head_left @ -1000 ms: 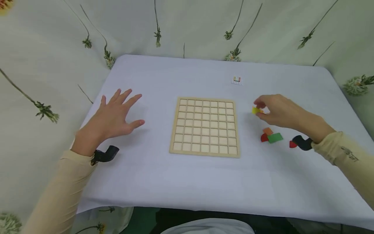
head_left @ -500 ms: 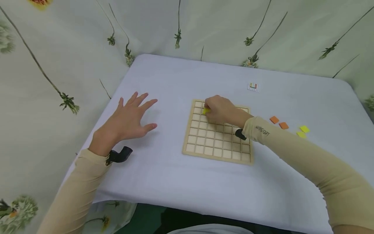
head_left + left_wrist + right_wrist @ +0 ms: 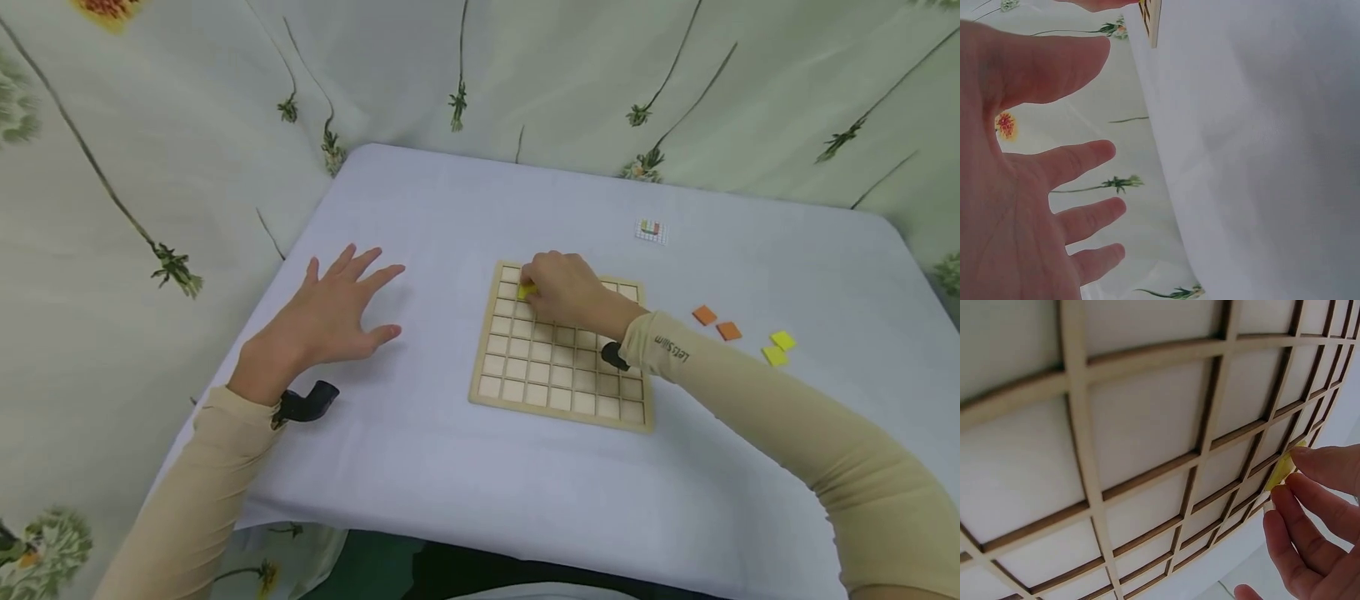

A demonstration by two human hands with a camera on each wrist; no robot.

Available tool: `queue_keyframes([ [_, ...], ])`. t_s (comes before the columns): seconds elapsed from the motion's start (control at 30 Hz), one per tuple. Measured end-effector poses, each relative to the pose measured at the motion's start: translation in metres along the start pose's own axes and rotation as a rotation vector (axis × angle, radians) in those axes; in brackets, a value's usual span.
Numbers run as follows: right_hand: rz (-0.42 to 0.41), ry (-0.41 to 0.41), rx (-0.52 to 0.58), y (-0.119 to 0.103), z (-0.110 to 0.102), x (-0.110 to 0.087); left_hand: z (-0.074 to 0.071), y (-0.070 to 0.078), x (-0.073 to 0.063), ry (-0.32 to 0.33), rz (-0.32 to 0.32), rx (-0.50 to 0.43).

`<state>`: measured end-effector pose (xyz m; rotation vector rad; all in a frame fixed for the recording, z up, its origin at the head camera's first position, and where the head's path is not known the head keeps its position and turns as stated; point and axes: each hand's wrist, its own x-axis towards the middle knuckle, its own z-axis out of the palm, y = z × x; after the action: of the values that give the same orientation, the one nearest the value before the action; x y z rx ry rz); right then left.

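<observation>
A thin yellow tile [image 3: 527,292] is pinched between the thumb and fingers of my right hand [image 3: 564,287]. That hand is over the upper left part of a wooden grid board [image 3: 517,369]. In the right wrist view, the yellow tile [image 3: 1281,474] is at one of the board's small square cells, partly covered by the fingertips; whether it lies flat in the cell cannot be told. Left of the board, my left hand [image 3: 333,312] is held with its fingers spread and straight, holding nothing. Part of the board is hidden under the right hand and forearm.
Two orange tiles [image 3: 716,323] and two yellow tiles [image 3: 778,348] lie on the white tablecloth right of the board, beyond the right forearm. Farther back is a small printed card [image 3: 651,231] with a coloured pattern on a grid.
My right hand has carried the yellow tile leftward from beside the board onto its upper left cells. Its forearm now covers where red and green pieces lay. The head view has shifted.
</observation>
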<state>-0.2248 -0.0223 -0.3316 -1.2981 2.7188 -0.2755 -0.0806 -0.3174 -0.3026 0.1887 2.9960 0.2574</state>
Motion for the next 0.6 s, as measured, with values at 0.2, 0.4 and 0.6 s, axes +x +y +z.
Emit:
queue_keyframes([
  [0.2, -0.022, 0.062, 0.019, -0.001, -0.001, -0.013, -0.002, -0.01, -0.003, -0.029, 0.011, 0.009],
  [0.4, 0.058, 0.059, 0.105, -0.002, -0.021, -0.015, -0.007, -0.065, -0.058, 0.024, -0.084, 0.025],
  [0.6, 0.259, 0.057, 0.194, 0.044, -0.024, -0.044, -0.001, -0.106, -0.094, 0.122, -0.085, 0.072],
])
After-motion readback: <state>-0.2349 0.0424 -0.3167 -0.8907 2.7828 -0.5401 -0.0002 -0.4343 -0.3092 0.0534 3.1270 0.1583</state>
